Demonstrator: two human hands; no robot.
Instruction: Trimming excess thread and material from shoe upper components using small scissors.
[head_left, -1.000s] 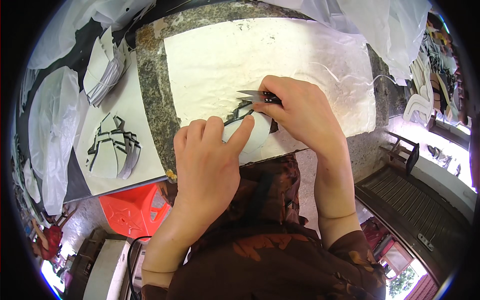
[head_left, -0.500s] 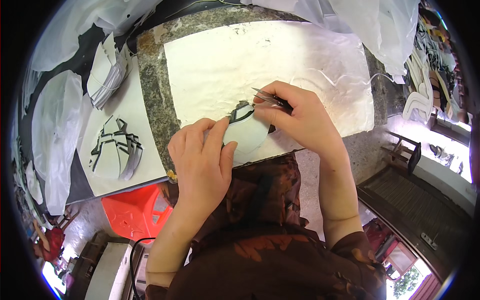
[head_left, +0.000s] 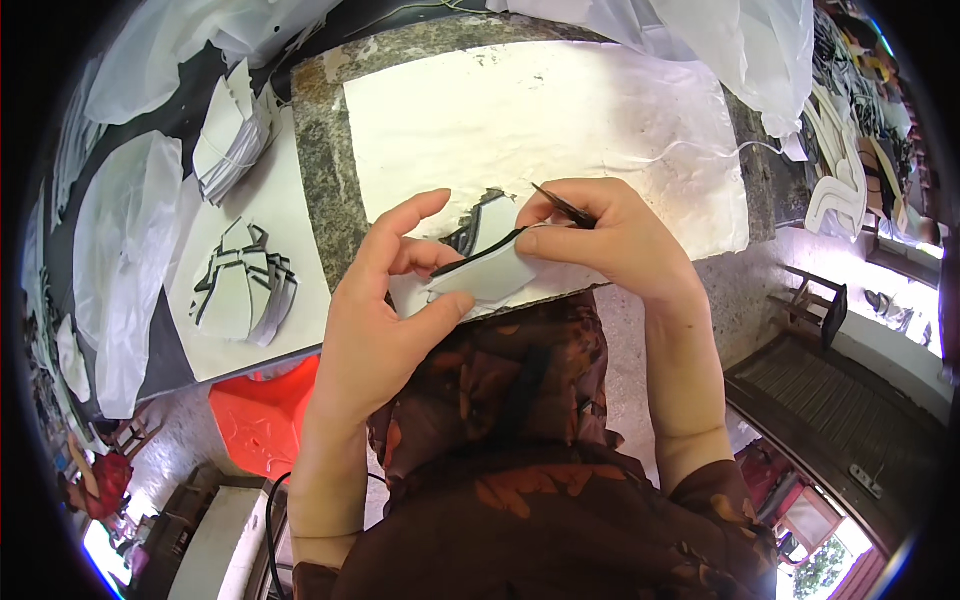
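Observation:
A white curved piece with a black edge strip (head_left: 488, 274) is tilted up between my hands, near the table's front edge. My left hand (head_left: 375, 315) has its thumb at the piece's lower edge and a finger at the black strip; the index finger is raised off it. My right hand (head_left: 610, 235) pinches the piece's right end between thumb and fingers. Small dark thread snips (head_left: 562, 205) are also kept in that hand, blades pointing up and left. Just beyond lie more white pieces with black edges (head_left: 492, 222), partly hidden.
White paper (head_left: 560, 110) covers the worn work board (head_left: 325, 150). To the left lie a fanned pile of black-edged pieces (head_left: 240, 290) and a tied white stack (head_left: 228, 140). Plastic sheeting (head_left: 130, 260) borders the left side. A red stool (head_left: 262, 420) stands below the table.
The white piece has been lifted and tilted, uncovering others beneath it. My left index finger has risen and spread away. My right hand has shifted slightly and now pinches the piece.

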